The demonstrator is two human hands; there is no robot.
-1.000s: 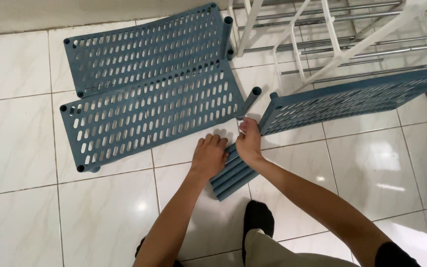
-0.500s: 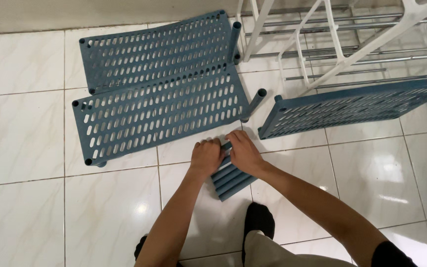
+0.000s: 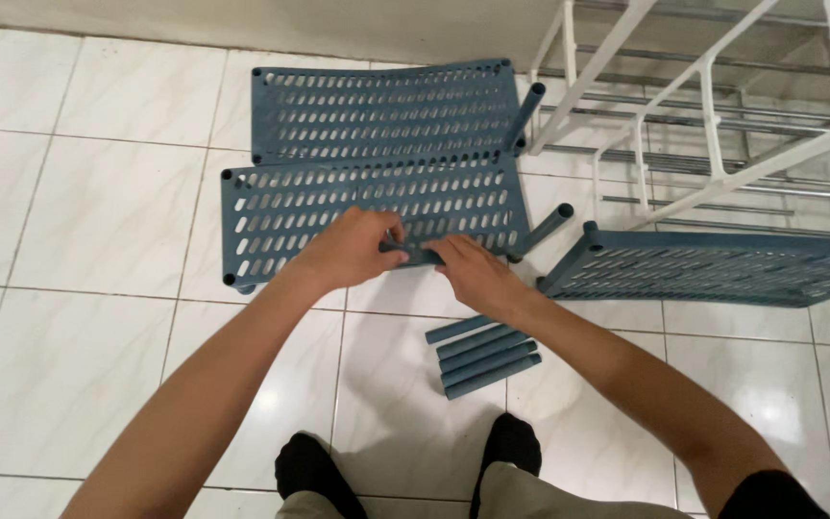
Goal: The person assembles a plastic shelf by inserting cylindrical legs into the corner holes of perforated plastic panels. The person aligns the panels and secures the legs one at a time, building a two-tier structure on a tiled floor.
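Both hands are raised above the white tiled floor, sharing one short blue-grey plastic tube. The left hand is curled around one end of it, fingers closed over the top; the right hand grips the other end, fingers folded on it. The tube lies roughly level between them, held in front of the near edge of a perforated blue shelf panel that lies flat on the tiles.

A second perforated panel of the same colour lies just behind the first, their long edges almost touching. A tube leg stands tilted at the far panel's right corner, and another leg juts from the right corner of the near panel. To the right, a third slotted panel lies flat as well, with one corner near the right wrist.

Below the hands, four loose tubes of the same blue-grey plastic lie side by side on the floor, touching one another and angled slightly upward to the right. They sit just ahead of the person's black-socked feet.

At the upper right, a white rack frame with metal rods stands against the wall, well apart from the hands.
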